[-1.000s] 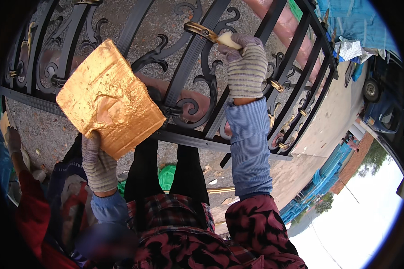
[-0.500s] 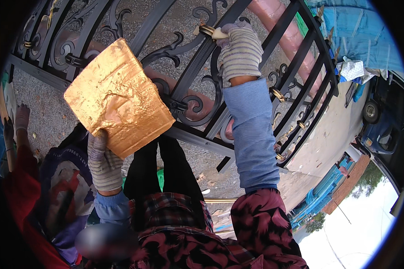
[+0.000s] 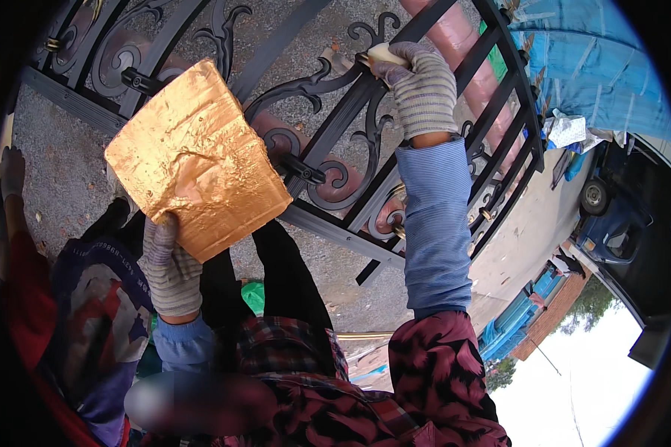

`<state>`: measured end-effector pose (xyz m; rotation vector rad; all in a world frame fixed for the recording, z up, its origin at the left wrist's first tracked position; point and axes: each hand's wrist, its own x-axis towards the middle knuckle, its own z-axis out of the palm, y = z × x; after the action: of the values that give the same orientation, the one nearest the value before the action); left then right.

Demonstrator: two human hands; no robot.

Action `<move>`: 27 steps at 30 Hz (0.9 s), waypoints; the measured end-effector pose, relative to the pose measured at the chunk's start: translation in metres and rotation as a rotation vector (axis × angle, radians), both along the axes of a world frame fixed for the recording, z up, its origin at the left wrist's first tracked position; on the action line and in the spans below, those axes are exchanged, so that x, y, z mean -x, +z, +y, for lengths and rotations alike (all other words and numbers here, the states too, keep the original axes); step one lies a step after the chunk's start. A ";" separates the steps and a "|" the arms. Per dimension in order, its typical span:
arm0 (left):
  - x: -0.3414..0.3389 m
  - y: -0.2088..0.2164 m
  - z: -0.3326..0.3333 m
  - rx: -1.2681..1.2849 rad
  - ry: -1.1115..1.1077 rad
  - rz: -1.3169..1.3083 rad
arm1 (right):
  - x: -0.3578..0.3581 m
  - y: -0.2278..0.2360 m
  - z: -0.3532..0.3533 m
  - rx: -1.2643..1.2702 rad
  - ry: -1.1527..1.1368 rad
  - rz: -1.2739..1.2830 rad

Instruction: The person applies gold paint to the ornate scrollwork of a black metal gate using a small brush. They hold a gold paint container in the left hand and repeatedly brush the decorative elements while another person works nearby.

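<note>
A striped knit glove covers my left hand, which grips the lower corner of a squarish slab coated in wrinkled gold paint, thumb on top. The slab is tilted above the near edge of a black metal gate panel with flat bars and scrolls. My right hand, gloved alike and reaching farther out, pinches a small pale piece like sponge against a collar on one bar. That collar is mostly hidden by the piece and the fingers. Gold-coloured collars show on other bars.
Pink pipe-like supports lie beneath the panel on gravelly ground. Close at my left is another person in red with a gloved hand. Blue sheeting and a dark vehicle stand at the right.
My right hand and the pale piece have shifted slightly right, and the piece now covers more of the collar. The left hand keeps the slab nearly still. The other person's hands have moved left.
</note>
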<state>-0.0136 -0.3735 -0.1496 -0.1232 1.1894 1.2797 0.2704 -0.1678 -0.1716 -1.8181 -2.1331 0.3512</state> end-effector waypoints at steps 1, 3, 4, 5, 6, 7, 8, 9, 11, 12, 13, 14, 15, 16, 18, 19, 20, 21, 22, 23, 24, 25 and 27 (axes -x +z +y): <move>0.002 -0.003 0.000 -0.039 -0.024 -0.035 | 0.003 0.001 0.001 0.076 -0.058 -0.048; -0.003 -0.007 0.003 -0.043 -0.054 -0.030 | -0.002 -0.007 0.007 0.160 -0.039 -0.297; -0.003 -0.007 0.002 -0.036 -0.070 -0.020 | -0.003 -0.013 0.008 0.208 -0.025 -0.388; -0.003 -0.008 0.001 -0.032 -0.077 -0.018 | -0.007 -0.015 0.003 0.227 -0.032 -0.415; -0.003 -0.009 0.001 -0.028 -0.087 -0.018 | -0.013 -0.012 -0.002 0.246 -0.043 -0.443; -0.002 -0.010 0.002 -0.027 -0.089 -0.021 | -0.018 -0.007 -0.005 0.261 -0.046 -0.475; 0.000 -0.011 0.000 -0.032 -0.079 -0.018 | -0.022 -0.008 -0.008 0.214 -0.055 -0.404; 0.002 -0.012 -0.002 -0.037 -0.070 -0.015 | -0.027 -0.004 -0.012 0.202 -0.078 -0.309; 0.002 -0.012 -0.001 -0.035 -0.078 -0.038 | -0.035 0.011 -0.020 0.175 -0.138 -0.190; 0.002 -0.011 -0.001 -0.027 -0.080 -0.037 | -0.037 0.012 -0.023 0.159 -0.157 -0.141; -0.001 -0.012 -0.002 -0.021 -0.088 -0.032 | -0.039 0.012 -0.027 0.141 -0.181 -0.086; -0.003 -0.013 -0.004 -0.012 -0.097 -0.036 | -0.037 0.009 -0.028 0.140 -0.156 -0.140; -0.004 -0.014 -0.007 -0.002 -0.106 -0.040 | -0.032 0.003 -0.026 0.140 -0.130 -0.193; -0.004 -0.014 -0.008 0.009 -0.114 -0.039 | -0.028 -0.003 -0.023 0.141 -0.103 -0.242; -0.006 -0.014 -0.008 -0.001 -0.118 -0.040 | -0.031 -0.010 -0.022 0.225 -0.105 -0.350; -0.008 -0.014 -0.009 -0.006 -0.121 -0.041 | -0.032 -0.010 -0.024 0.219 -0.100 -0.350; -0.009 -0.013 -0.009 -0.007 -0.122 -0.038 | -0.035 -0.010 -0.026 0.213 -0.095 -0.350; -0.010 -0.012 -0.005 -0.012 -0.128 -0.062 | -0.043 0.005 -0.034 0.126 -0.093 -0.330; -0.011 -0.011 -0.003 -0.017 -0.124 -0.064 | -0.047 0.014 -0.040 0.052 -0.095 -0.312; -0.015 -0.009 -0.007 -0.017 -0.106 -0.048 | -0.054 0.016 -0.048 0.063 -0.150 -0.174; -0.020 -0.007 -0.011 -0.018 -0.088 -0.031 | -0.059 0.017 -0.056 0.077 -0.204 -0.036; -0.022 -0.007 -0.012 -0.020 -0.087 -0.034 | -0.051 0.030 -0.068 0.105 -0.332 0.111; -0.026 -0.008 -0.017 -0.038 -0.091 -0.051 | -0.036 0.039 -0.092 0.155 -0.511 0.476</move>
<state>0.0127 -0.3909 -0.1573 -0.0725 1.1143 1.2121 0.3066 -0.2597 -0.1329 -2.0274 -1.3071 0.7427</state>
